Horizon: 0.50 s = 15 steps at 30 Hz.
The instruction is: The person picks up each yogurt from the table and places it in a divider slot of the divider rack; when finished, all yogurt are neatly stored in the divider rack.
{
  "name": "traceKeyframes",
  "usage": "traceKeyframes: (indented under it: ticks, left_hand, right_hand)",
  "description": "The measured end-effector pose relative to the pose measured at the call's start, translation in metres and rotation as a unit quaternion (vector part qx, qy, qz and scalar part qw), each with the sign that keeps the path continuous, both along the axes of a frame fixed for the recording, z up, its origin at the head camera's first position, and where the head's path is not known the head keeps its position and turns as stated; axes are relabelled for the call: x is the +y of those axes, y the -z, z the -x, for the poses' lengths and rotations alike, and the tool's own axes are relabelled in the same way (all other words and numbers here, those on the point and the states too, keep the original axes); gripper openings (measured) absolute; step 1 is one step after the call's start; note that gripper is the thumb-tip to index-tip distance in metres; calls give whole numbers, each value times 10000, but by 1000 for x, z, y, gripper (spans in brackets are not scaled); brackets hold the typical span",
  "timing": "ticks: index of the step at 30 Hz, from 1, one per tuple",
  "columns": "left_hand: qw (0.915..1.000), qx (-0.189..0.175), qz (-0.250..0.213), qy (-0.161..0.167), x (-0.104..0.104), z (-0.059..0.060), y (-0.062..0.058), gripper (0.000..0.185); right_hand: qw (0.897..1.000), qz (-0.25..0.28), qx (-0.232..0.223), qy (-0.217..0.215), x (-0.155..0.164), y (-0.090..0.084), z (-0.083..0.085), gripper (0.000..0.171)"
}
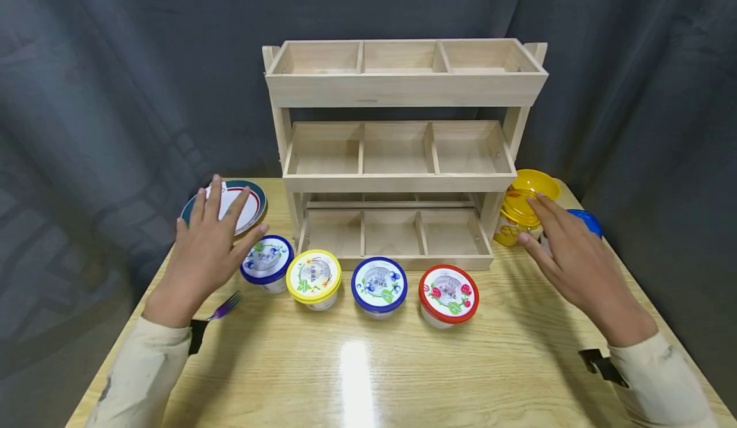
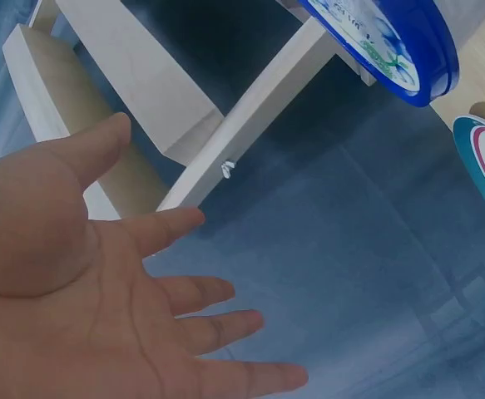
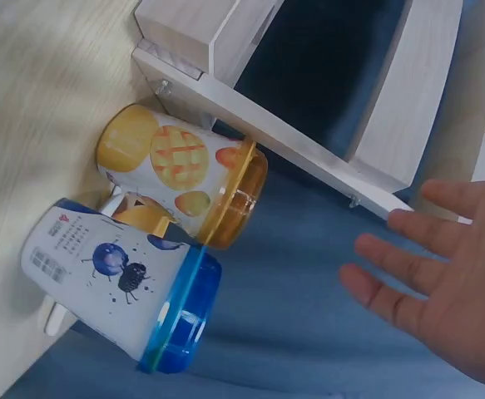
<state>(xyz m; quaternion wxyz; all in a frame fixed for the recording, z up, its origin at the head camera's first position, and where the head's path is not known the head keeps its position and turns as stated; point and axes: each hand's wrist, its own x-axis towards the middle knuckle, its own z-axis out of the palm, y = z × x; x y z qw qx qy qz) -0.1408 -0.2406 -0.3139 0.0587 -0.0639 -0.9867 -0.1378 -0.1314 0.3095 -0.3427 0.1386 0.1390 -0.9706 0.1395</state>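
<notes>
My left hand (image 1: 207, 242), fingers spread and holding nothing, hovers at the left, overlapping a green-rimmed plate (image 1: 260, 205) in the head view. Just right of its thumb stands a blue-lidded tub (image 1: 267, 258). A purple fork (image 1: 226, 306) lies by that wrist. My right hand (image 1: 581, 261) is raised over the right side with straight fingers, holding nothing. Its fingertips overlap a yellow-lidded cup (image 3: 171, 158) with fruit pictures in the head view. Partly hidden behind this hand is a blue-lidded cup (image 3: 113, 278) with berry pictures, plainer in the right wrist view.
A three-tier wooden rack (image 1: 405, 91) with divided trays stands at the back centre. Before it are a yellow-lidded tub (image 1: 313, 276), another blue-lidded tub (image 1: 379, 284) and a red-lidded tub (image 1: 448, 293). A yellow bowl (image 1: 541, 183) sits right of the rack. Dark curtains surround the table.
</notes>
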Motion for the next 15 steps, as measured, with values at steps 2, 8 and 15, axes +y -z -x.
traceKeyframes:
  ticks: [2, 8, 15]
  left_hand:
    - [9999, 80, -115, 5, -1, -1, 1, 81]
    - [9989, 284, -290, 223, -6, -2, 3, 69]
    - [9937, 395, -798, 682, -14, -6, 8, 56]
  right_hand:
    - [9999, 163, -52, -11, 0, 0, 0, 73]
    - [9953, 850, -471, 41, 1, 4, 0, 73]
    - [9912, 1050, -792, 179, 2, 13, 3, 75]
